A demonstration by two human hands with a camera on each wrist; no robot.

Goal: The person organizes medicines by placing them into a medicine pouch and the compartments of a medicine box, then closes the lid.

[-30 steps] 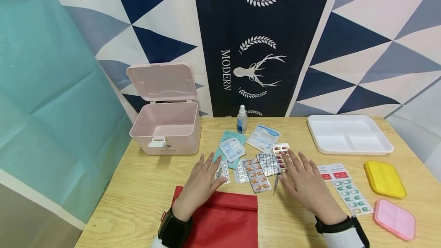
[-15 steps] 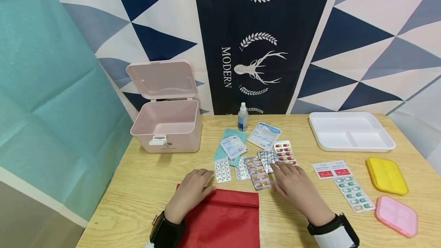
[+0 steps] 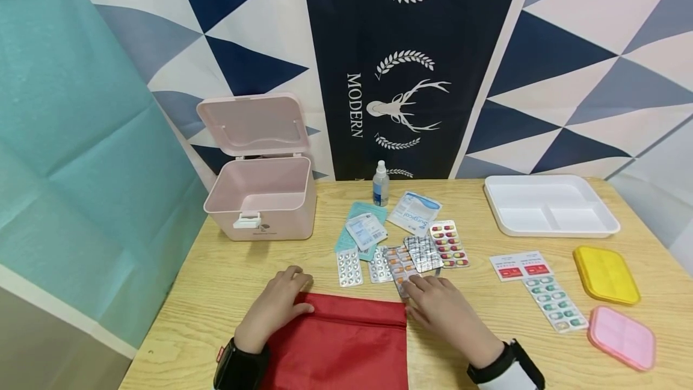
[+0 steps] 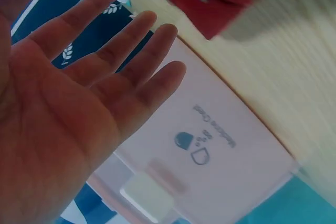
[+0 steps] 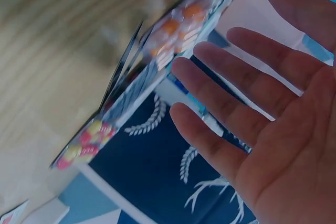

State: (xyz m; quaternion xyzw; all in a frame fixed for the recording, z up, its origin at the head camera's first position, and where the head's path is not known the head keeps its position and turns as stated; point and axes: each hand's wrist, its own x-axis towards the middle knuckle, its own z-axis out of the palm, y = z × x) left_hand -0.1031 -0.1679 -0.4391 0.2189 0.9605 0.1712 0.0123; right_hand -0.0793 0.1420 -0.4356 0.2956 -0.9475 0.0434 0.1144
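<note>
My left hand (image 3: 276, 306) is over the upper left corner of a red zip pouch (image 3: 352, 342), its fingers (image 4: 105, 61) loosely extended with nothing in them. At the pouch's upper right corner is my right hand (image 3: 446, 315), its fingertips near a blister pack of orange capsules (image 3: 400, 263) and partly covering it. In the right wrist view those fingers (image 5: 226, 98) are spread and hold nothing. Beyond the hands lie a silver blister pack (image 3: 423, 253), a red-and-yellow capsule pack (image 3: 448, 244) and white tablet packs (image 3: 349, 268). Metal tweezers (image 5: 122, 69) show partly beside the packs.
An open pink medicine chest (image 3: 260, 197) stands back left. Behind the packs are a spray bottle (image 3: 381, 185), a surgical packet (image 3: 415, 212) and a teal packet (image 3: 346, 236). Rightward are a white tray (image 3: 527, 221), green capsules (image 3: 556, 304), a yellow case (image 3: 606, 275) and a pink case (image 3: 621, 337).
Both hands have drawn back toward the person, away from the packs; the left has also shifted left. The tablet packs and red-and-yellow capsules are uncovered. The objects stay in place.
</note>
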